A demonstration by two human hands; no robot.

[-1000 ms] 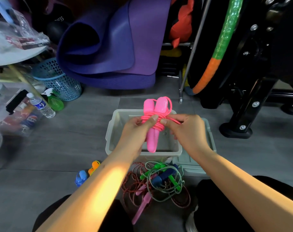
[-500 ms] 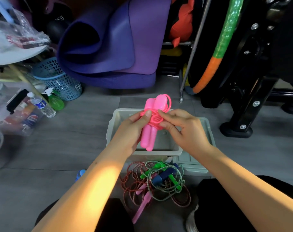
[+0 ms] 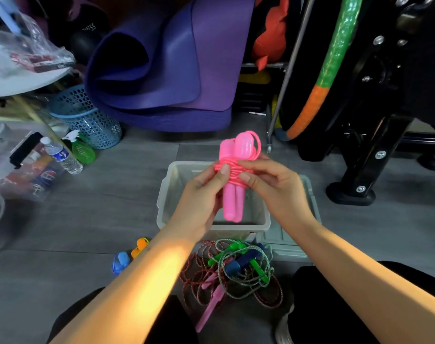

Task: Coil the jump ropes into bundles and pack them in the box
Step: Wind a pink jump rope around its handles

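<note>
Pink plastic jump rope bundle [image 3: 232, 180], two handles side by side with the cord wound round their middle, sits upright, long axis near vertical, held directly above the open translucent grey plastic box [image 3: 166, 194]. My left hand [image 3: 199, 202] grips it from the left, thumb on the wraps; my right hand [image 3: 276, 187] pinches the cord from the right. Both equally near. I reckon the drop is straight down. Tangled green and red ropes [image 3: 238, 269] wait on the floor, nearer me.

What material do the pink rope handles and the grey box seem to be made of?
The pink handles look like smooth, slightly glossy plastic, judging by their even colour and rounded moulded shape. The box seems to be matte, faintly translucent plastic, with thin walls and a moulded rim.
</note>
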